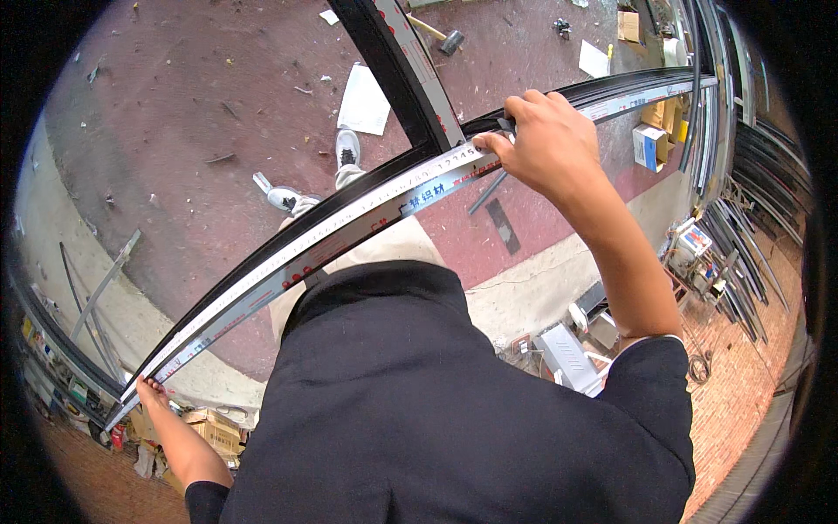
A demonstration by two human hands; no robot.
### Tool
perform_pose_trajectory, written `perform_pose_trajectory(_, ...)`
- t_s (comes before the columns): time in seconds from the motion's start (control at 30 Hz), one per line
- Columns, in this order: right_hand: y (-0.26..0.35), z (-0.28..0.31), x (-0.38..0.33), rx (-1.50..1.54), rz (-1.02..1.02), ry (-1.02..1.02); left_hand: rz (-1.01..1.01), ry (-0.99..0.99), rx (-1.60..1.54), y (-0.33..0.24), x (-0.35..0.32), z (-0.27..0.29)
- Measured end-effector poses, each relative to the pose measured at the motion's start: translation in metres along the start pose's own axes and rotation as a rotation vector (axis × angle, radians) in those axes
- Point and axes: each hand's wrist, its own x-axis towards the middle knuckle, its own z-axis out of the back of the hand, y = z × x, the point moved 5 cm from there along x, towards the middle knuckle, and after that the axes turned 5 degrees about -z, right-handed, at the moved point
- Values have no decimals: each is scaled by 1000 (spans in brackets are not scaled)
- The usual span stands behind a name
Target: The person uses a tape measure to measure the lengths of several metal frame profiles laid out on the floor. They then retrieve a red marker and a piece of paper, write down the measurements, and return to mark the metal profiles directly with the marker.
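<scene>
A long black metal frame bar (349, 214) with a white protective film runs from lower left to upper right in front of me. A second black bar (401, 70) meets it from above, near my right hand. My right hand (541, 140) grips the long bar's top edge, pinching a tape measure (305, 249) that lies along it. My left hand (150, 393) is far out at the bar's lower-left end, fingers pressed on the tape's tip. My dark jacket hides much of the lower view. My grey shoes (347, 148) stand on the floor below.
The dark red floor carries white paper sheets (364, 100), a hammer (441, 37) and small debris. Cardboard boxes (650, 144) and leaning metal profiles (733, 227) crowd the right side. More boxes (209, 428) and metal bars (100, 293) lie at the lower left.
</scene>
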Motion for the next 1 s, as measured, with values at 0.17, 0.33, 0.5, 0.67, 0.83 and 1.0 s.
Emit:
perform_pose_trajectory(0.17,0,-2,1,35,28,-52,3,-19,77,-4,2,10)
perform_pose_trajectory(0.33,-1,-3,4,66,67,-90,10,-31,60,-11,-1,13)
perform_pose_trajectory(0.5,-2,0,2,108,101,-148,4,-66,126,-15,-5,14)
perform_pose_trajectory(0.67,-2,0,2,142,108,-158,43,-36,133,-19,-6,11)
perform_pose_trajectory(0.83,-2,1,3,159,124,-150,12,-103,144,-21,-17,9)
perform_pose_trajectory(1.0,-1,1,4,122,114,-144,2,-105,160,-22,-23,8)
